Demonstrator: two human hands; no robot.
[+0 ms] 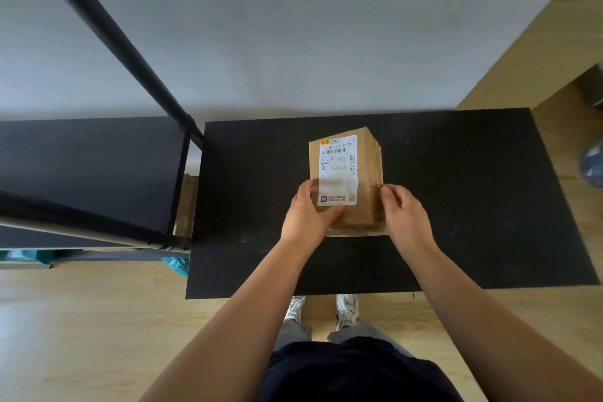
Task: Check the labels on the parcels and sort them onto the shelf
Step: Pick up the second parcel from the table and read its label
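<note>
A brown cardboard parcel (362, 173) stands over the black table (456, 206), its white shipping label (337, 170) with barcodes turned up toward me. My left hand (308, 212) grips its near left edge, thumb across the lower part of the label. On the opposite side, my right hand (403, 210) presses the parcel's right face with curled fingers. The black metal shelf (98, 173) stands to the left of the table.
A second cardboard box (186, 206) shows in the gap between shelf and table. Teal packaging (176, 264) lies on the wooden floor below the shelf. A grey wall is behind the table. A dark bin (592, 88) and a grey bag (592, 166) sit at right.
</note>
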